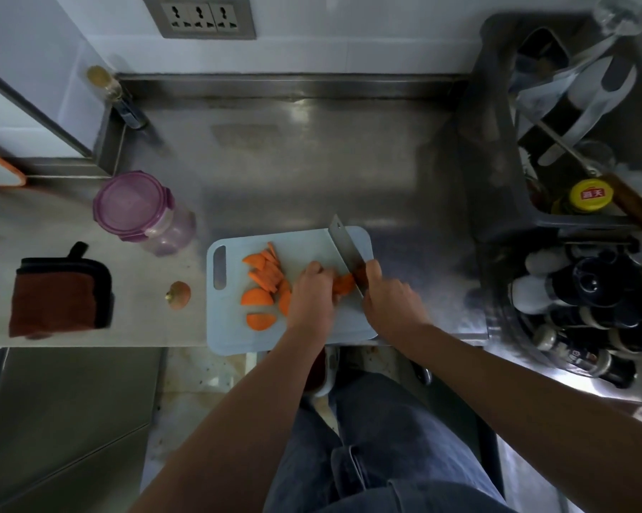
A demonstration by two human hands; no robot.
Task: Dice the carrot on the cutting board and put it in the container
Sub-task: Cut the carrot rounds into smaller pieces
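Several carrot slices (258, 298) are lying on the cutting board (304, 240); the left hand (312, 292) is steadying the uncut carrot piece (343, 284), grip curled on it, while the right hand (391, 301), grip clamped on the knife (343, 243), is slicing. Next, I judge, crosswise dicing cuts are coming, with care for that steadying hand.
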